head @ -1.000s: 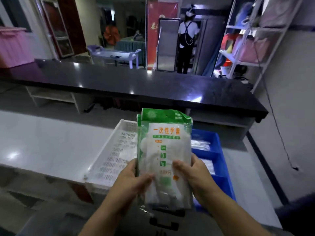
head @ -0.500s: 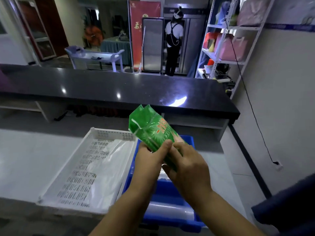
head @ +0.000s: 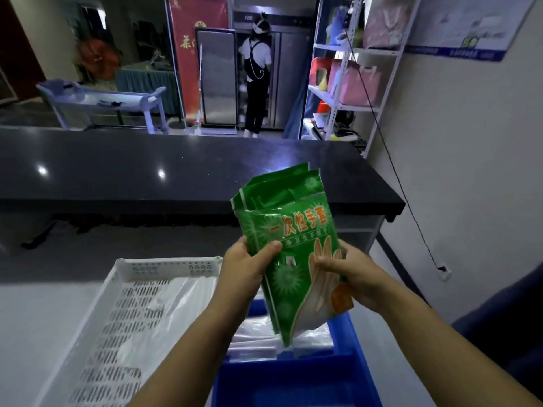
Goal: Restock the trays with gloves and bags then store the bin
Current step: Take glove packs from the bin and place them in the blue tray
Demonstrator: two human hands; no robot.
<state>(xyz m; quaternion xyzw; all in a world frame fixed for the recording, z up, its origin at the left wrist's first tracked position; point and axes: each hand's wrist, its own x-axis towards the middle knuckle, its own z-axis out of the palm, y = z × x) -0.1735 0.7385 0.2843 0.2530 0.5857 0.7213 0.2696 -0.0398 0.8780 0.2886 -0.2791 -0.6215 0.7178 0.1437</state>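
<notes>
Head view, looking down over both forearms, reads from left to right like this. Well to the left of the left hand and below it, a white slotted tray (head: 100, 327) sits on a pale work surface (head: 32, 318), with a sheet of clear plastic (head: 176, 301) lying loose on its perforated floor. The left hand (head: 244, 274) is closed on the left edge of a stack of green glove packets (head: 291, 259), thumb pressed flat across the printed front and the other fingers hidden behind. The packets stand nearly upright, tilted slightly with their tops leaning away, fanned a little so that at least two separate top edges show; how many are in the stack cannot be told. The front one carries orange characters and a printed pair of hands. Directly below both hands, a blue bin (head: 293, 383) holds flat clear plastic bags (head: 258, 336), and the lower corner of the packets hangs just above those bags, apart from them. The right hand (head: 349, 277) grips the right edge of the same stack, thumb on the front near the printed hands, fingers wrapped behind. Beyond the hands runs a dark counter (head: 147, 171), and up to the right of the right hand stands a white shelving rack (head: 352, 104). Farther back, a person (head: 257, 74) stands facing away.
</notes>
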